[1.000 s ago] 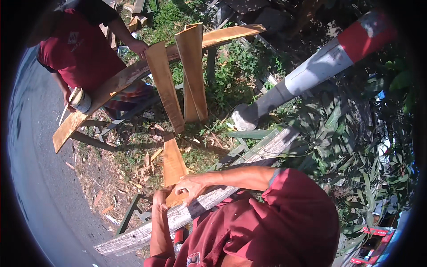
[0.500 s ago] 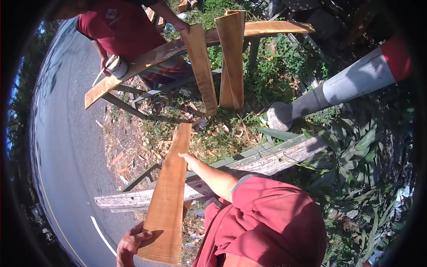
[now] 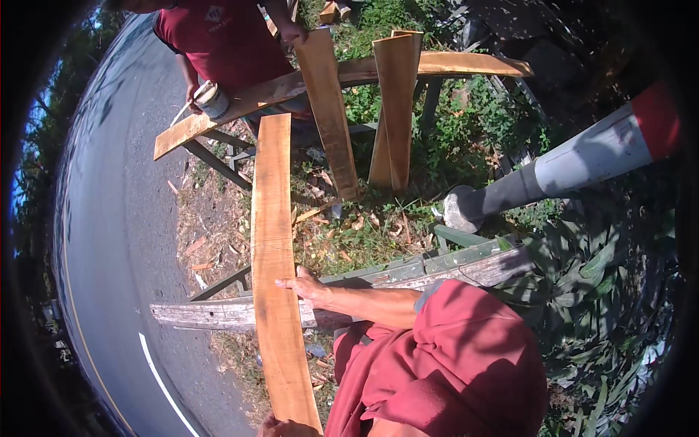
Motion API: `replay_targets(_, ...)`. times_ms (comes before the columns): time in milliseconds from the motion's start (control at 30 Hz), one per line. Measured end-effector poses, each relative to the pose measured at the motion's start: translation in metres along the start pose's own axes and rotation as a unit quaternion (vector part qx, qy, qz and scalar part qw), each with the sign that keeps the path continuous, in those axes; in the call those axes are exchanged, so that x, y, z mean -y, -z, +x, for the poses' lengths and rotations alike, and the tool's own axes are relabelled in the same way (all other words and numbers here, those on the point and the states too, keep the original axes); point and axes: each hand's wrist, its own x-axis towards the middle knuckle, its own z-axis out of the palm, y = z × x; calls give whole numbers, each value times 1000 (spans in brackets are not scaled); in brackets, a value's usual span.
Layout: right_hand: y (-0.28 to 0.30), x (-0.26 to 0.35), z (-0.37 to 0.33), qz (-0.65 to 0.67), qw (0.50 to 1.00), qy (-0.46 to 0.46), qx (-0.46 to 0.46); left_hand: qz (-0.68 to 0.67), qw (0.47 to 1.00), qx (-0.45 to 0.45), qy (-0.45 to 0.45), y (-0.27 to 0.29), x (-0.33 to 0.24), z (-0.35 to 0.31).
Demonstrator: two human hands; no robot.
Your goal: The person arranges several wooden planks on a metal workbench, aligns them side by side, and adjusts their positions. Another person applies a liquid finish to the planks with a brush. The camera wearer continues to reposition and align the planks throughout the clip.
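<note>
A long light-brown wooden plank [image 3: 273, 211] stretches away from me, across the near weathered rail. My right hand [image 3: 307, 286] grips its right edge around the middle, thumb resting on the top face. At the bottom of the picture my left hand [image 3: 285, 427] holds the near end, partly cut off by the frame. Across from me a person in a red shirt [image 3: 222, 44] holds a tin can [image 3: 212, 100] and a thin stick in one hand. The person's other hand [image 3: 293, 33] touches the top of an upright plank [image 3: 326, 116].
Two more planks [image 3: 395, 109] lean against the far long board [image 3: 342, 74], which lies on a dark stand. A white weathered rail [image 3: 211, 313] crosses below my plank. On the right are a red-and-white post [image 3: 593, 149] and leafy plants [image 3: 582, 284]; a road [image 3: 109, 240] runs along the left.
The plank has swung up and its far end now reaches near the far board. My left hand has moved down and right with the near end; my right hand is lower along the edge.
</note>
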Motion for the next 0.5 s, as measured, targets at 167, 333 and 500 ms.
replay_targets(167, 25, 72, 72, -8, 999, 19, -26, 97, 989, -66, -93, -46, 4, 95)
replay_targets(333, 59, 103, 170, -20, 991, 84, -102, 311, 897, -197, -246, -98, -34, 176)
replay_targets(500, 63, 130, 204, -92, 990, 43, -96, 409, 799, -288, -332, -145, -55, 206)
